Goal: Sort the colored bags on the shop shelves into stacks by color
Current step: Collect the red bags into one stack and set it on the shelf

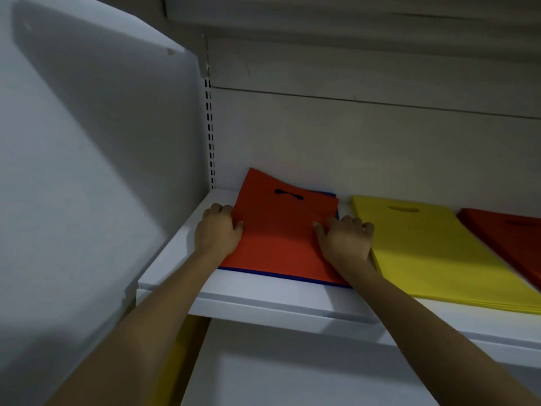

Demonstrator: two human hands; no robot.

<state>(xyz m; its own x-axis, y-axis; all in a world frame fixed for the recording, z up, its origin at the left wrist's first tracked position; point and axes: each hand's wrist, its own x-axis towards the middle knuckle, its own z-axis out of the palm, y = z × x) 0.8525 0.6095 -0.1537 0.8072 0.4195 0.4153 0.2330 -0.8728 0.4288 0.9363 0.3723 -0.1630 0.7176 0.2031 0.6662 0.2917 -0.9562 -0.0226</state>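
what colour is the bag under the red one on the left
Blue: the lower bag edges out beneath the red bag, head view.

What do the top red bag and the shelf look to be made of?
The red bag: probably non-woven fabric, possibly thin plastic; matte, no glare, die-cut handle slot, far corner curls up softly. The shelf: likely painted sheet metal; smooth white, folded front lip, slotted upright beside it.

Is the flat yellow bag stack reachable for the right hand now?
Probably yes: the right hand lies beside the flat yellow bag stack, nothing between, though it grips the flat orange-red bag.
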